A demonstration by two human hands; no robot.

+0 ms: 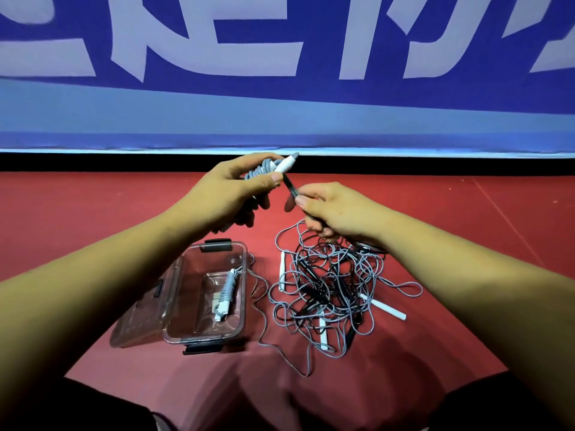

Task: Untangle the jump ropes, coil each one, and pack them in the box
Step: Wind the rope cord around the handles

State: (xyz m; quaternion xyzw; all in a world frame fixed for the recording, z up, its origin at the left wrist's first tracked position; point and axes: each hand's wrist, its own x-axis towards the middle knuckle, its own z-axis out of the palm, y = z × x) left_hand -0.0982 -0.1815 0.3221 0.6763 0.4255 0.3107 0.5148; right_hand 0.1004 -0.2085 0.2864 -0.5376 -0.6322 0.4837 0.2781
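While the left hand (pixel 230 191) is curled around a coiled grey rope (pixel 263 170) with a white handle (pixel 284 164) poking out, the right hand (pixel 339 213) pinches a black handle (pixel 291 185) just beside it. Down on the red floor (pixel 93 213) the clear box (pixel 243 306) sits open with one wrapped rope (pixel 226 289) inside, tangled pile (pixel 329 290) right next to it.

The box (pixel 245 293) was clear, glossy plastic with smooth walls and matt black latches (pixel 203 348). The tangled ropes (pixel 329 290) were thin grey cord, probably plastic-coated, smooth with a slight sheen, like the coiled rope (pixel 261 169). The white handles (pixel 387 307) looked like matt plastic, and the black handle (pixel 290 185) was smooth. The floor (pixel 93 213) was matt red and faintly scuffed.
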